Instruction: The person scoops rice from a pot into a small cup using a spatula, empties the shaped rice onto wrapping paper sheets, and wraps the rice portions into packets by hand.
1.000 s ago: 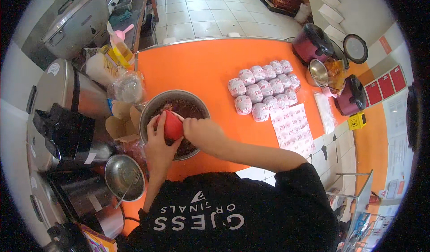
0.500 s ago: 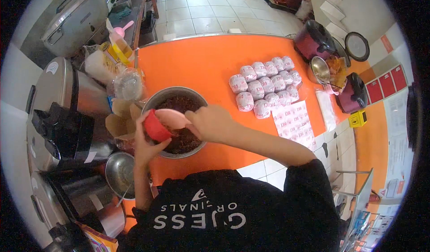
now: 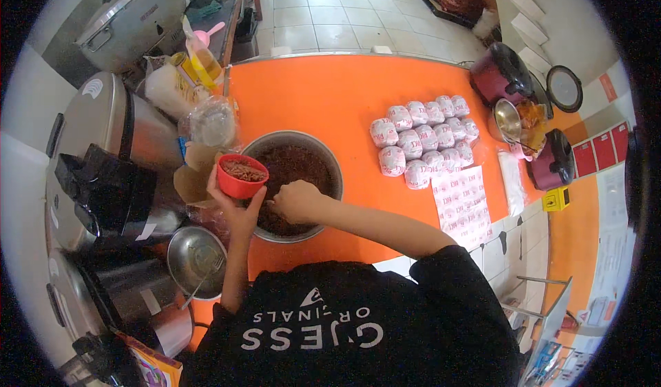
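My left hand (image 3: pixel 237 206) is wrapped round a red cup (image 3: pixel 239 183), heaped with brownish cooked rice (image 3: pixel 241 170), held above the left rim of a round metal pot (image 3: pixel 332 154). Dark brown rice (image 3: pixel 292 163) fills the lower part of the pot. My right hand (image 3: pixel 297 202) reaches over the pot, fingers closed, low to the rice. The pink rice paddle it gripped a moment ago is hidden now, behind the hand or in the rice. Wrapped rice portions (image 3: pixel 427 138) stand in rows at right, beside a printed wrapping sheet (image 3: pixel 461 204).
Large rice cookers (image 3: pixel 93 173) crowd the left side, with a metal bowl (image 3: pixel 196 259) near them. Plastic bags (image 3: pixel 210 122) lie left of the pot on the orange table (image 3: pixel 303 87). Maroon cookers (image 3: pixel 499 74) and a small steel bowl (image 3: pixel 506 118) stand at the far right.
My right hand has dropped from the cup into the pot, taking the pink paddle out of sight. The red cup has tipped upright, showing its rice. The whole view has shifted slightly.
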A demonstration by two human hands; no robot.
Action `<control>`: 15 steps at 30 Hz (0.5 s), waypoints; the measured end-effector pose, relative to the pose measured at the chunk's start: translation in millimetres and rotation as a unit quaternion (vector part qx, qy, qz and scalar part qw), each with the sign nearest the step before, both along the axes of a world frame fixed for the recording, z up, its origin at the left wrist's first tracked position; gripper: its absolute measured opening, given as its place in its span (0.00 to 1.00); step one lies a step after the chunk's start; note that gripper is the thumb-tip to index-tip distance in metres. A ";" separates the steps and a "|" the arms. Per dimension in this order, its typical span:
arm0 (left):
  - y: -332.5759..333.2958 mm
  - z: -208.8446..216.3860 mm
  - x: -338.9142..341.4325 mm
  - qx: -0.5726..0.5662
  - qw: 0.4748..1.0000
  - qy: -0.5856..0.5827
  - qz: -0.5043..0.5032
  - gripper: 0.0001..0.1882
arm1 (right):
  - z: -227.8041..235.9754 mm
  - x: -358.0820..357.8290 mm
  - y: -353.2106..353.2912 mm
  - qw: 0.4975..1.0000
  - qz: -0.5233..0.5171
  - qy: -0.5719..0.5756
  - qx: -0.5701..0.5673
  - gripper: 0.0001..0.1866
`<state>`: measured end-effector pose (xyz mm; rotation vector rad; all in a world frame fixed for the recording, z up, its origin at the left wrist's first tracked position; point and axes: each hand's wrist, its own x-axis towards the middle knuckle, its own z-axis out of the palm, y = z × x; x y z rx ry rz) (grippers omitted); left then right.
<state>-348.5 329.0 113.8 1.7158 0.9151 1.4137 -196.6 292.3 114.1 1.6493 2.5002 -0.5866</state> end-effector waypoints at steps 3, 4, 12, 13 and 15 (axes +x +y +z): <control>1.4 -4.9 -2.8 0.011 1.000 -0.012 0.021 0.50 | 17.1 1.0 -7.3 0.999 -0.001 0.027 -0.026 0.17; 1.5 -5.9 -4.2 0.003 0.999 -0.019 0.031 0.49 | 21.6 4.0 -11.5 0.998 -0.006 0.043 -0.035 0.22; 2.5 -5.9 -19.0 -0.025 0.999 -0.037 0.020 0.51 | 38.9 45.3 -34.3 0.982 -0.084 0.159 -0.061 0.15; 2.0 -3.0 -20.3 -0.013 0.999 -0.047 0.000 0.51 | 33.6 53.8 -37.6 0.976 -0.106 0.184 -0.046 0.14; -1.7 5.0 -29.3 0.003 0.998 -0.062 -0.017 0.50 | 34.7 65.1 -51.0 0.975 -0.126 0.182 0.016 0.13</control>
